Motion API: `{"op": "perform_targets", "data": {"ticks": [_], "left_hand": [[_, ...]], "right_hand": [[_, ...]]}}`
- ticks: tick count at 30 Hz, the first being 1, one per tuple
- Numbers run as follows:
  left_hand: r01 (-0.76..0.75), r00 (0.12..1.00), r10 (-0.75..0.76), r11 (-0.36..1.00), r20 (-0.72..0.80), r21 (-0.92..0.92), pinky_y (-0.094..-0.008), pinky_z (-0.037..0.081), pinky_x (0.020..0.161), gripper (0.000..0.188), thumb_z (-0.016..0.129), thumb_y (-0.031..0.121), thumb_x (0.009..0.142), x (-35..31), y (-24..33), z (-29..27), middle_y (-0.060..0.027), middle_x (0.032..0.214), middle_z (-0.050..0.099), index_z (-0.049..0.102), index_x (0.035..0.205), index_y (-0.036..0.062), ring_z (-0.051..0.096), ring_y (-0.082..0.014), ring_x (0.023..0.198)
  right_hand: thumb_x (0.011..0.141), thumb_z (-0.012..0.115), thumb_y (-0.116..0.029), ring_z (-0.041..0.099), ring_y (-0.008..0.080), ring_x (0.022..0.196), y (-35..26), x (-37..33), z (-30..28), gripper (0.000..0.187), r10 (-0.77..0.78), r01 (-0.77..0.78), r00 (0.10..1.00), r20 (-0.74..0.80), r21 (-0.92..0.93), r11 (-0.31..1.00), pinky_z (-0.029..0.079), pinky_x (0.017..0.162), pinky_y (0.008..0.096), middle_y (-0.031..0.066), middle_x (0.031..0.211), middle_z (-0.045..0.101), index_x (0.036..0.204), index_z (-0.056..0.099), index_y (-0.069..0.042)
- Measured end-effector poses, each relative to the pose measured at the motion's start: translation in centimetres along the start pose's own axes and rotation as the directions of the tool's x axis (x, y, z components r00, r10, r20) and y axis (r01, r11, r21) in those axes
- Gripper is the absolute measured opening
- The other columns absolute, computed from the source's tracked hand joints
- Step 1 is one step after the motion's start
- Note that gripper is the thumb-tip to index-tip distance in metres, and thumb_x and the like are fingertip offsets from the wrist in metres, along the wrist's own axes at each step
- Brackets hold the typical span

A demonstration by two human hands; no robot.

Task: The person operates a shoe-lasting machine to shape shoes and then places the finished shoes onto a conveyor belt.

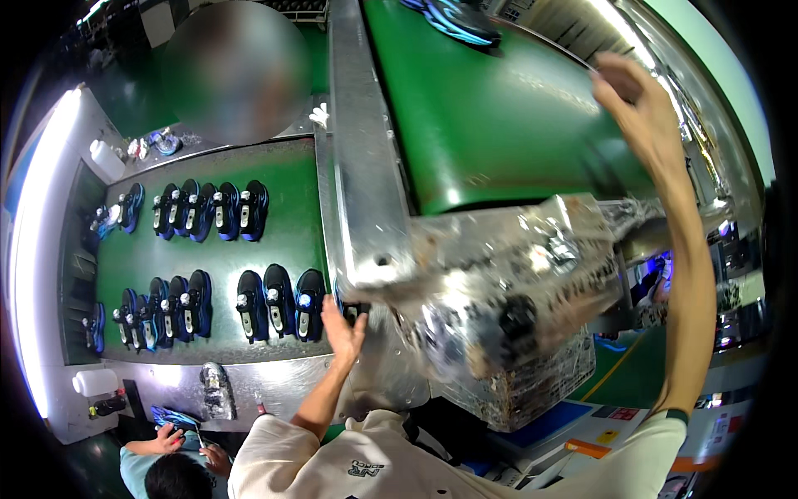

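My left hand [342, 333] is at the right edge of the left green belt, with thumb and fingers apart. Its fingers are beside the last black-and-blue shoe [309, 305] of the near row; whether they touch it I cannot tell. Part of another dark shoe [356, 311] shows between thumb and fingers, mostly hidden. My right hand [638, 104] is raised over the far right side of the second green belt [499, 125], fingers loosely curved, thumb apart, nothing visible in it. A black shoe with a blue sole [457, 21] lies at that belt's far end.
Two rows of black-and-blue shoes stand on the left belt [291, 183]. A metal divider [357, 141] separates the belts. A plastic-wrapped machine [515, 291] stands in front of me. At lower left, another person's hands [170, 437] handle a blue shoe.
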State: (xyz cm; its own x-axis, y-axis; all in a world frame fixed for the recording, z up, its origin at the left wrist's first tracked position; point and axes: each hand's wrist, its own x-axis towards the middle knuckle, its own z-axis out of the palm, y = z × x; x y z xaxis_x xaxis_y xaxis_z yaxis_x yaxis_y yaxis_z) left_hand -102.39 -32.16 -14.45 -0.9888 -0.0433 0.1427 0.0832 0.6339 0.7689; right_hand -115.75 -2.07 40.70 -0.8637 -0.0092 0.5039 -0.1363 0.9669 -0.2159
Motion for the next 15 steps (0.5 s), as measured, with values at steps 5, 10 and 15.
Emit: {"op": "perform_targets", "data": {"ticks": [5, 10, 15], "left_hand": [[0.281, 0.959, -0.274, 0.951, 0.072, -0.13, -0.0422, 0.037, 0.103, 0.078, 0.07, -0.001, 0.071, 2.2, -1.3, 2.6, -0.0223, 0.133, 0.045, 0.034, 0.139, 0.0054, 0.044, -0.0373, 0.124], [0.428, 0.9, -0.437, 0.889, -0.017, -0.162, -0.042, 0.044, 0.091, 0.072, 0.068, 0.005, 0.077, 3.7, -3.6, -1.9, -0.0246, 0.112, 0.06, 0.033, 0.14, 0.006, 0.059, -0.0401, 0.102], [0.386, 0.907, -0.421, 0.838, -0.006, -0.385, -0.0392, 0.038, 0.101, 0.078, 0.067, 0.004, 0.077, 3.7, -6.2, -1.0, -0.0253, 0.126, 0.051, 0.026, 0.143, 0.0009, 0.051, -0.0381, 0.117]], "right_hand": [[0.072, 0.07, -0.057, 0.059, 0.0308, 0.111, 2.0, 13.6, 10.8, 0.087, 0.029, -0.013, 0.993, 0.113, -0.14, 0.99, 0.046, 0.095, 0.0399, 0.0233, 0.124, 0.057, 0.132, 0.048, 0.002], [0.066, 0.074, -0.055, 0.064, 0.0206, 0.082, 2.2, 18.5, 15.4, 0.072, 0.117, -0.109, 0.95, 0.29, -0.045, 0.993, 0.05, 0.077, 0.0331, 0.0143, 0.094, 0.067, 0.106, 0.064, 0.004], [0.06, 0.077, -0.047, 0.066, 0.0232, 0.087, 0.0, 17.4, 15.3, 0.062, 0.029, -0.028, 0.998, 0.061, -0.024, 0.999, 0.051, 0.08, 0.0343, 0.0142, 0.093, 0.069, 0.1, 0.067, -0.001]]}}
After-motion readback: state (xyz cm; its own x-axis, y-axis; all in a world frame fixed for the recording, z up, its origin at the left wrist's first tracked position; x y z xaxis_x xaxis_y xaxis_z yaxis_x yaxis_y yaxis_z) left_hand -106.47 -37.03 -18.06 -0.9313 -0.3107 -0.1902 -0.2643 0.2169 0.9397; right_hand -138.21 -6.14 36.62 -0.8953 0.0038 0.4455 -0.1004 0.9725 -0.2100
